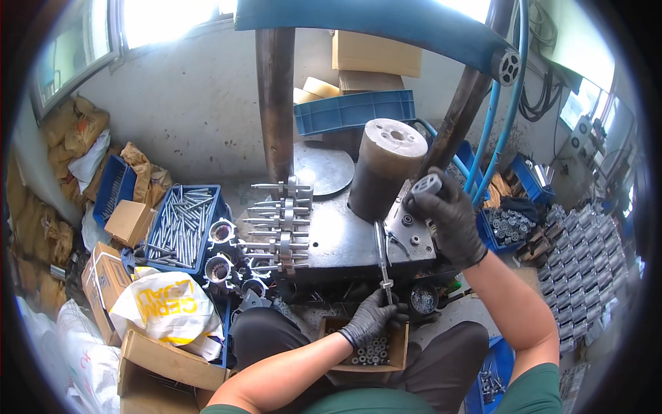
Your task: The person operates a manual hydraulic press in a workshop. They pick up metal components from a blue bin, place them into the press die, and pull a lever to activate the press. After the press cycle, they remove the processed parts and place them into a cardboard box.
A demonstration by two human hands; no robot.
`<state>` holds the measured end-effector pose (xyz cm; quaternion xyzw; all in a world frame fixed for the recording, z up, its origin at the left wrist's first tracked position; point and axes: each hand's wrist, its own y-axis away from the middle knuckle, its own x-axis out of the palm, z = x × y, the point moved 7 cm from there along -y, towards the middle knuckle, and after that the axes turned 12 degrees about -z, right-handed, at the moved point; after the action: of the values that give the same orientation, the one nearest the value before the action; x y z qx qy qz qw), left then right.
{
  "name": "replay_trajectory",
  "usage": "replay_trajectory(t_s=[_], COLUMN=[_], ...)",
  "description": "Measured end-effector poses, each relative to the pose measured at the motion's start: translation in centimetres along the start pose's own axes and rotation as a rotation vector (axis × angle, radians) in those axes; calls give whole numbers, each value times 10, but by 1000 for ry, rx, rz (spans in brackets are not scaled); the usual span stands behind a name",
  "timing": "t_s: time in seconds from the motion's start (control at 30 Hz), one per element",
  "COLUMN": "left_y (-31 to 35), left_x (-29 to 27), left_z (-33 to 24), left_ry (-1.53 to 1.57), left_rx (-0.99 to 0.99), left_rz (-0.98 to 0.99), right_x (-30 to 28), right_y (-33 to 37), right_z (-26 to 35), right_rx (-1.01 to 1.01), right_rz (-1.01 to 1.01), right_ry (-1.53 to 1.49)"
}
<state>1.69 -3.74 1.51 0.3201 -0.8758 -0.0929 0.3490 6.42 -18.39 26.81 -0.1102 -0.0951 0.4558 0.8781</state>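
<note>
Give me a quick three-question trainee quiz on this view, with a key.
1. Which gloved hand holds the grey slotted metal cylinder?
2. True or false: the blue plastic crate of long silver metal rods is left of the thick dark metal column with a pale top.
3. What lies in the open brown cardboard box beneath the left hand?
A) small round metal parts
B) yellow sponges
C) black hoses

Key: 1 right hand; 2 true; 3 A.

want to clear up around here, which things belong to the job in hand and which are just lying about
Likely in use:
grey metal part, in the right hand
metal rod, in the left hand
metal plate

Apparently lying about:
white plastic bag
brown sacks
cardboard carton at the back
</note>
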Motion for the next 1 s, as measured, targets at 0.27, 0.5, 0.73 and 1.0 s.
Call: replay_trajectory(t_s=[0.27, 0.5, 0.73, 1.0], left_y=[-4, -26, -37, -65], left_x=[-4, -11, -17, -30], left_z=[26, 28, 2, -18], left_ry=[-82, -81, -73, -392], left_rx=[-223, -250, -102, 147], left_rz=[-45, -50, -94, -169], right_x=[-3, -2, 22, 1], right_y=[-93, -152, -164, -130], right_z=[45, 18, 19, 48], right_rx=[-383, -340, -384, -535], right_rz=[-148, -85, -6, 51], right_ry=[650, 809, 1030, 1130])
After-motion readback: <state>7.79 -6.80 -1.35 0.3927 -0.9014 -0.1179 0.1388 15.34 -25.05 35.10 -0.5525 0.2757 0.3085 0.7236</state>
